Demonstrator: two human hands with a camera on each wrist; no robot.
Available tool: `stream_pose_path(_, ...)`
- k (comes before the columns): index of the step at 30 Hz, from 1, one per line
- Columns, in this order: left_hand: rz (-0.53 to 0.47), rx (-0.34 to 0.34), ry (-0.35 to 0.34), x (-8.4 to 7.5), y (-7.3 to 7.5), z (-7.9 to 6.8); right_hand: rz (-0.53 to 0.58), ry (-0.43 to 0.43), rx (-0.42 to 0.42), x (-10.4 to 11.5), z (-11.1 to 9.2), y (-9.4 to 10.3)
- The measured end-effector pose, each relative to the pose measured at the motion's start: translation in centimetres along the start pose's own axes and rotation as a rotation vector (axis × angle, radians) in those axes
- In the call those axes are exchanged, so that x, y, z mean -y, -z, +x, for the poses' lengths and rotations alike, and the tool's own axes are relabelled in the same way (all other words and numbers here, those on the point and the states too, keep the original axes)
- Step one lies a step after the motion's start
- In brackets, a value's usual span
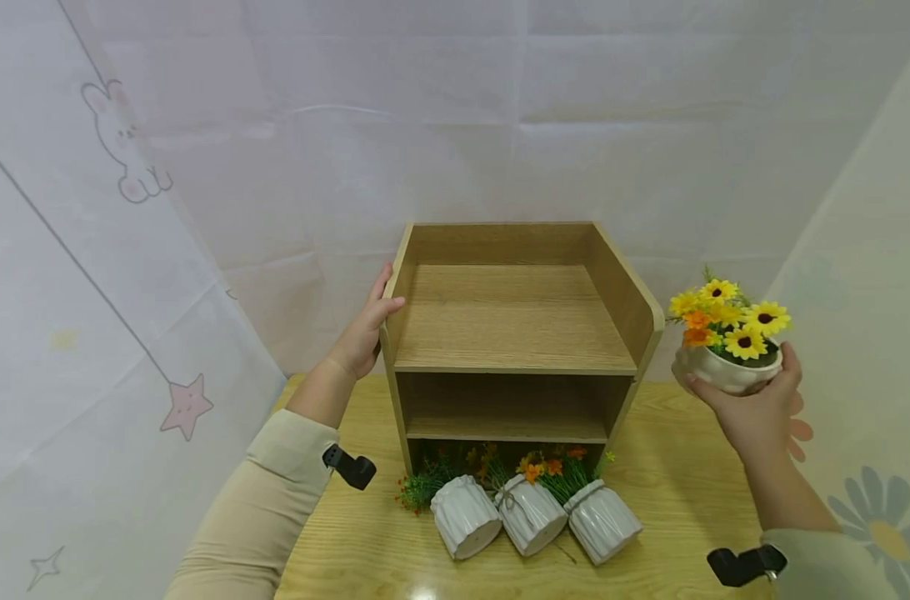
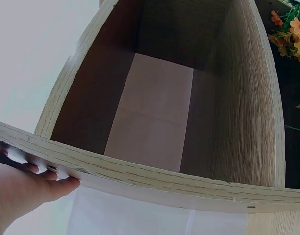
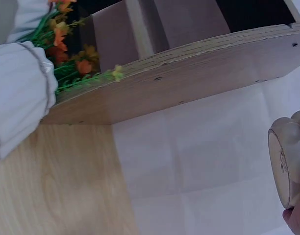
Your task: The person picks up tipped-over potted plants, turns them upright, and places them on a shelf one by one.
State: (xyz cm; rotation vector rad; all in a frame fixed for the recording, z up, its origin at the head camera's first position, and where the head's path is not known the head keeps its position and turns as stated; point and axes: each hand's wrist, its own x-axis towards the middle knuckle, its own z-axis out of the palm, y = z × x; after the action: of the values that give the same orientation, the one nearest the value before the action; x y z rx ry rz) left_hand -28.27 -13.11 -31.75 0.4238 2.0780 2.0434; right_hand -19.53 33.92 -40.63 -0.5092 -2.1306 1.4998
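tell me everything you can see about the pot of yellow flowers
The pot of yellow flowers is a low, rounded, off-white vessel that looks ceramic, with a lobed outer wall. Yellow blooms, some dark-centred, a few orange ones and green foliage rise above its rim. The right wrist view shows a flat base with markings too unclear to read. The right hand holds it roughly upright, off the table, to the right of the wooden shelf.

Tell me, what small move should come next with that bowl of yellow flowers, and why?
Probably carry the bowl leftward, over the shelf's top: the right grip holds it out beside the shelf, the top shows only bare wood, and the left grip rests against the shelf's left side.
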Motion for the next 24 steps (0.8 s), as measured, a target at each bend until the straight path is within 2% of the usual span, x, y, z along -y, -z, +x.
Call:
stream_pose_path(7,0.016,-0.01,-0.004,0.1,0.0,0.1,0.047,0.082,0.014,3.2,0.9,0.4)
stream_pose_path(11,0.013,-0.007,-0.003,0.0,0.0,0.1,0.108,0.091,0.063,5.1,1.1,0.8)
stream_pose_path(18,-0.005,-0.001,-0.002,-0.1,0.0,0.1,0.073,0.115,0.085,8.2,2.0,0.8)
stream_pose_path(24,-0.018,0.002,-0.004,-0.1,-0.1,0.1,0.171,0.161,0.103,10.6,2.7,0.4)
